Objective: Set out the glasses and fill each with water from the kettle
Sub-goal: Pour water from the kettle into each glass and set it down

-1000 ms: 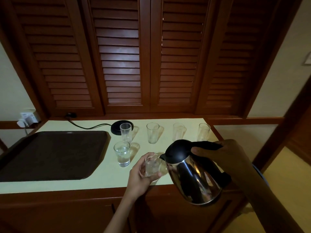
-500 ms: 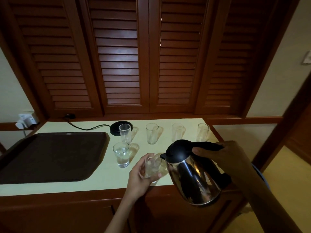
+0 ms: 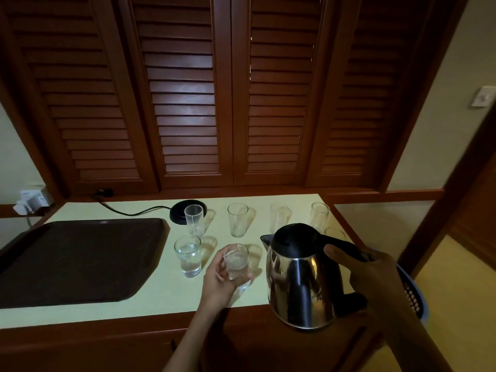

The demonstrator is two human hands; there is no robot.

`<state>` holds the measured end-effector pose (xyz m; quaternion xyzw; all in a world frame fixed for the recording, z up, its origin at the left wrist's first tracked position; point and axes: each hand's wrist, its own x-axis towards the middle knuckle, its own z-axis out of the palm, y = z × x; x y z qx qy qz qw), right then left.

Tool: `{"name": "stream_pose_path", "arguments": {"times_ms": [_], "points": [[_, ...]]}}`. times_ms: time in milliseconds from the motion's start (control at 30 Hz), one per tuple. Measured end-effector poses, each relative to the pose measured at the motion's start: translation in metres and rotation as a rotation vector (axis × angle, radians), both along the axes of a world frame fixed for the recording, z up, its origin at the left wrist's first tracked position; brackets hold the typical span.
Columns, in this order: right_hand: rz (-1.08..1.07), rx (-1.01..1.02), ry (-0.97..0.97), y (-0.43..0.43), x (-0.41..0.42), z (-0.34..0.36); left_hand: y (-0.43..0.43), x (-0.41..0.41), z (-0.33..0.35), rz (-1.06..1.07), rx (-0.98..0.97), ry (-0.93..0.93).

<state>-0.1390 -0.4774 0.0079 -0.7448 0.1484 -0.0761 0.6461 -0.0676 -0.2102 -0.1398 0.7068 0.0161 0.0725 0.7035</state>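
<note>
Left hand (image 3: 218,281) wraps round a glass (image 3: 236,262) holding water, right of the tray (image 3: 75,261). Right hand (image 3: 371,275) grips the kettle (image 3: 300,280) by its handle, near upright, farther right of the tray. Second glass (image 3: 188,255), also with water, stands just beside the tray.

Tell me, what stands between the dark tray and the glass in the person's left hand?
One short glass, partly filled with water, stands on the counter between the tray and the held glass. The head view shows it.
</note>
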Motion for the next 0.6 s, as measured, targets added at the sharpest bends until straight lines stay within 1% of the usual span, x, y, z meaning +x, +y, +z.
{"name": "stream_pose_path", "arguments": {"times_ms": [267,400,600], "points": [[-0.024,-0.026,-0.033,-0.006,0.0,0.007,-0.003,0.031,0.002,0.001,0.09,-0.026],[-0.045,-0.046,-0.039,-0.008,0.0,0.006,-0.008,0.041,0.001,-0.03,0.053,-0.017],[-0.071,-0.062,-0.041,-0.013,-0.001,0.005,-0.004,0.05,-0.011,-0.026,0.073,-0.029]]}}
